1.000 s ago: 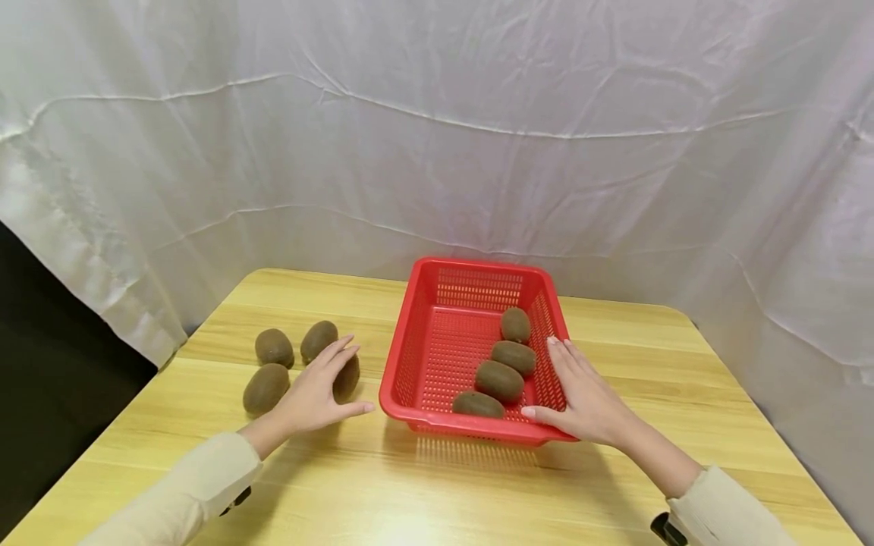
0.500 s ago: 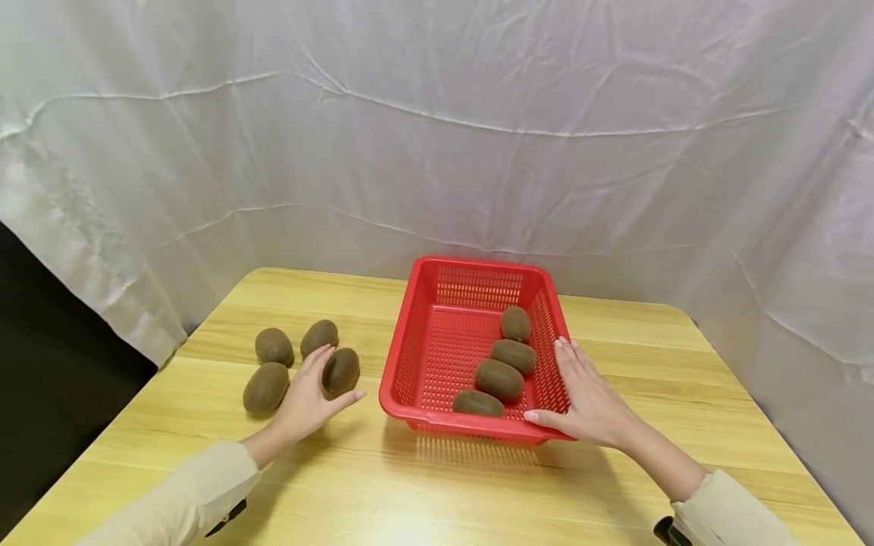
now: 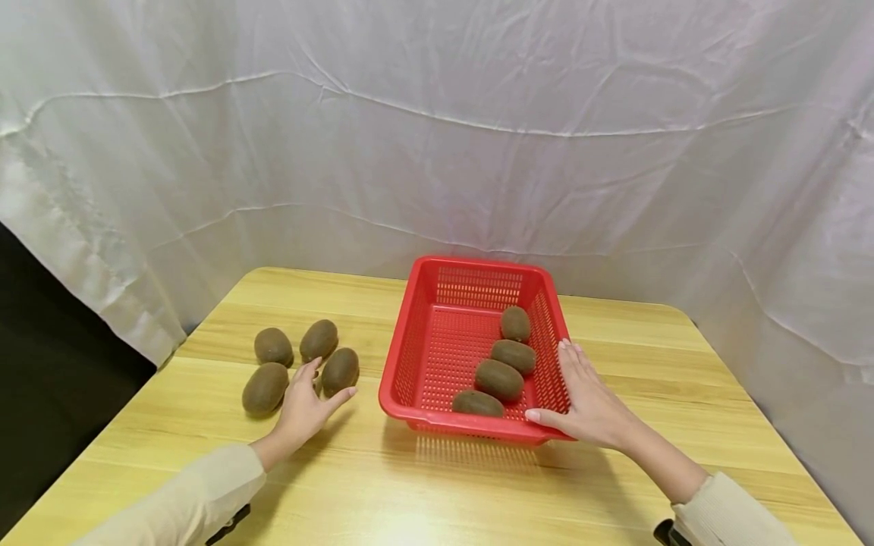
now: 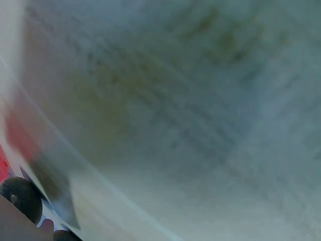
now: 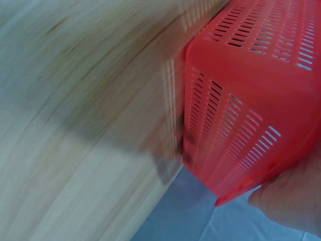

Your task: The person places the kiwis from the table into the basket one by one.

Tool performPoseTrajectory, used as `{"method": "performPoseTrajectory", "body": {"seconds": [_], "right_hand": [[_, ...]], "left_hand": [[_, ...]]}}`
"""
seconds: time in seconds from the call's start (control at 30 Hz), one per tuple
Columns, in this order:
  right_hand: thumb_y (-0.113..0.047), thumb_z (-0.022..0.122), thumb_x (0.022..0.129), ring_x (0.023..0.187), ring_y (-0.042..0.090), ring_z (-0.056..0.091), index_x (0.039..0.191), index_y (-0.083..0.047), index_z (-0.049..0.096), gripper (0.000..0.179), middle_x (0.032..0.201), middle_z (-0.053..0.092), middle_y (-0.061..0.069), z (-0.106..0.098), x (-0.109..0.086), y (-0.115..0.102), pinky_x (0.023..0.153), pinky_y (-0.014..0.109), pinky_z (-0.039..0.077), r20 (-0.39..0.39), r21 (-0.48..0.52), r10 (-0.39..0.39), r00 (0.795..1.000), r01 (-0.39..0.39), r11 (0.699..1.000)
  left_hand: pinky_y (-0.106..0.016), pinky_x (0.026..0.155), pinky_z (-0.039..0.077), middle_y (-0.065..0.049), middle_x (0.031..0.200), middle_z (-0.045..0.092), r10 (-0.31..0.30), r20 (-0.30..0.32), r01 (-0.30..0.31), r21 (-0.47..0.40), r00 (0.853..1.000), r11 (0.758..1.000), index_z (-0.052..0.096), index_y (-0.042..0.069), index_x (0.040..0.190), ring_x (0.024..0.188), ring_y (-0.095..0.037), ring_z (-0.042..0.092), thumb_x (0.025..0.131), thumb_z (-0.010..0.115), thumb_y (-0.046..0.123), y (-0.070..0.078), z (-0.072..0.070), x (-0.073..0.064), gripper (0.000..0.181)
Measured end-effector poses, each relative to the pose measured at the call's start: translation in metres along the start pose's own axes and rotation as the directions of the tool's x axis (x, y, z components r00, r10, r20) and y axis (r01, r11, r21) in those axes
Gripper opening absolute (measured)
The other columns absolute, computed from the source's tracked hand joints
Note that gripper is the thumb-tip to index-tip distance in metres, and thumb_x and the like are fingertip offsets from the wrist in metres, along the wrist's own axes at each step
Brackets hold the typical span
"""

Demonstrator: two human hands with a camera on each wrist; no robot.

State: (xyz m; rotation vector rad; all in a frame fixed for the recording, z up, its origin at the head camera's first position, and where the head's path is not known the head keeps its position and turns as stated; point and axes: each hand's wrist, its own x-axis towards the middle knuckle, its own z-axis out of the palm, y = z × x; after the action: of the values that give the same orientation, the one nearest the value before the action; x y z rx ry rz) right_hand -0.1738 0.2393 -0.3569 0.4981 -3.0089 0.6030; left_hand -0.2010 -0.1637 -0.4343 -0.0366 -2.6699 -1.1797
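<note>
In the head view, four-sided red basket [image 3: 399,356] stands on the table with several kiwis [image 3: 499,380] along its right side. My right hand [image 3: 592,402] rests on its near right corner, fingers straight along the right rim and thumb stretched over the front rim. In the right wrist view, part of that hand [image 5: 296,198] lies against the rim. Left of the basket, my left hand [image 3: 300,409] is beside the nearest kiwi [image 3: 340,371], thumb and fingers apart on its near side, holding nothing. The left wrist view shows a kiwi [image 4: 21,200] beyond the hand's edge.
Left of the basket lie more kiwis: one behind the nearest [image 3: 319,340], one at the far left [image 3: 273,346] and one left of the hand [image 3: 265,389]. The wooden table [image 3: 683,394] ends at a pale curtain [image 3: 478,152] behind.
My left hand has loosened from the nearest kiwi and drawn back slightly toward me. That kiwi has shifted a little leftward since the first frame. The right hand and basket have barely moved.
</note>
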Motion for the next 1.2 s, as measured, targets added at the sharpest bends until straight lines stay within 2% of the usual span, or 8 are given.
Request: {"method": "performPoseTrajectory", "body": {"seconds": [0.13, 0.33, 0.6, 0.93, 1.2], "right_hand": [[-0.059, 0.065, 0.075, 0.142, 0.041, 0.004, 0.146, 0.007, 0.008, 0.112, 0.154, 0.007, 0.025, -0.001, 0.000, -0.001, 0.110, 0.061, 0.018, 0.007, -0.001, 0.000, 1.000, 0.000, 1.000], [-0.061, 0.063, 0.076, 0.141, 0.043, 0.005, 0.145, 0.008, 0.011, 0.111, 0.153, 0.009, 0.027, -0.003, -0.001, -0.006, 0.110, 0.062, 0.018, 0.020, -0.029, -0.003, 1.000, 0.003, 1.000], [-0.063, 0.062, 0.075, 0.139, 0.047, 0.010, 0.143, 0.012, 0.016, 0.111, 0.151, 0.014, 0.030, -0.001, 0.002, -0.018, 0.111, 0.059, 0.017, 0.003, -0.103, -0.072, 0.997, 0.072, 0.992], [-0.062, 0.063, 0.073, 0.139, 0.047, 0.009, 0.143, 0.013, 0.015, 0.113, 0.150, 0.014, 0.031, 0.001, 0.002, -0.022, 0.112, 0.059, 0.016, 0.007, -0.116, -0.056, 0.998, 0.056, 0.992], [-0.064, 0.061, 0.074, 0.139, 0.047, 0.011, 0.143, 0.012, 0.015, 0.112, 0.151, 0.014, 0.030, 0.000, 0.004, -0.023, 0.112, 0.059, 0.017, 0.014, -0.131, -0.059, 0.998, 0.060, 0.990]], "left_hand": [[-0.052, 0.093, 0.046, -0.031, 0.137, 0.038, -0.030, 0.001, 0.030, -0.002, 1.000, 1.000, 0.033, -0.012, 0.136, 0.115, -0.045, 0.049, 0.080, 0.072, 0.030, 0.000, 0.000, 0.000, 0.080], [-0.054, 0.100, 0.040, -0.033, 0.137, 0.038, -0.050, 0.015, 0.050, 0.011, 0.999, 0.999, 0.034, -0.014, 0.135, 0.122, -0.045, 0.044, 0.080, 0.072, 0.029, 0.000, 0.003, 0.001, 0.079], [-0.054, 0.099, 0.039, -0.034, 0.130, 0.044, -0.055, 0.001, 0.055, 0.035, 0.998, 0.998, 0.037, -0.015, 0.132, 0.119, -0.046, 0.044, 0.078, 0.073, 0.028, 0.000, 0.007, 0.002, 0.077], [-0.053, 0.095, 0.043, -0.033, 0.127, 0.046, -0.066, 0.002, 0.066, 0.021, 0.998, 0.998, 0.036, -0.015, 0.133, 0.116, -0.044, 0.047, 0.080, 0.072, 0.025, -0.003, 0.008, 0.005, 0.075], [-0.055, 0.098, 0.040, -0.035, 0.128, 0.045, -0.072, -0.013, 0.072, 0.030, 0.997, 0.997, 0.039, -0.016, 0.130, 0.117, -0.047, 0.045, 0.080, 0.071, 0.021, -0.002, 0.010, 0.006, 0.070]]}}
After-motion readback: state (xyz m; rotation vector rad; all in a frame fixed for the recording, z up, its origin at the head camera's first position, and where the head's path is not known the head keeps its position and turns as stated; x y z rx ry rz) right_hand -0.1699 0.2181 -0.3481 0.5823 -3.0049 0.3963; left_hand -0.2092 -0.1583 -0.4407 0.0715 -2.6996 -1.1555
